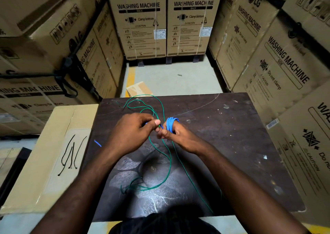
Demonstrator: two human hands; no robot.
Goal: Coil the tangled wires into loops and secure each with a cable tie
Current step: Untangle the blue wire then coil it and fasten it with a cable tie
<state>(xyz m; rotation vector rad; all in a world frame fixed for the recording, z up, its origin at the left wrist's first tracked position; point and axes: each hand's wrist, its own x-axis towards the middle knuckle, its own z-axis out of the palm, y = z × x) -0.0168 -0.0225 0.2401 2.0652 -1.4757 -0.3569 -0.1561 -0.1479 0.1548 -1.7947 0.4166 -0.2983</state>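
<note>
Setting: stacked LG washing machine cartons (pixel 141 19) wall in a dark worn table (pixel 223 135), and both hands meet over its middle.
Right hand: the right hand (pixel 180 137) is closed around a tight blue wire coil (pixel 171 124), whose turns wrap its upright fingers just above the table's centre.
Left hand: the left hand (pixel 132 132) sits just left of the coil, thumb and fingers pinched narrow on the blue wire's free run where it leads across to the coil; fingertips of the two hands are touching.
Blue end: a short blue wire end (pixel 97 143) pokes out past the left wrist, toward the table's left edge.
Green wire: a loose green wire (pixel 151 107) loops over the table's far side, passes between the hands, and trails to a tangle near the table's front edge, with one strand running off toward the front right.
Cable ties: four black cable ties (pixel 71 155) lie spread on a flat cardboard box (pixel 53 162) butted against the table's left side, well apart from the hands.
Floor: a small cardboard piece (pixel 138 89) lies on the concrete just beyond the table's far edge.
</note>
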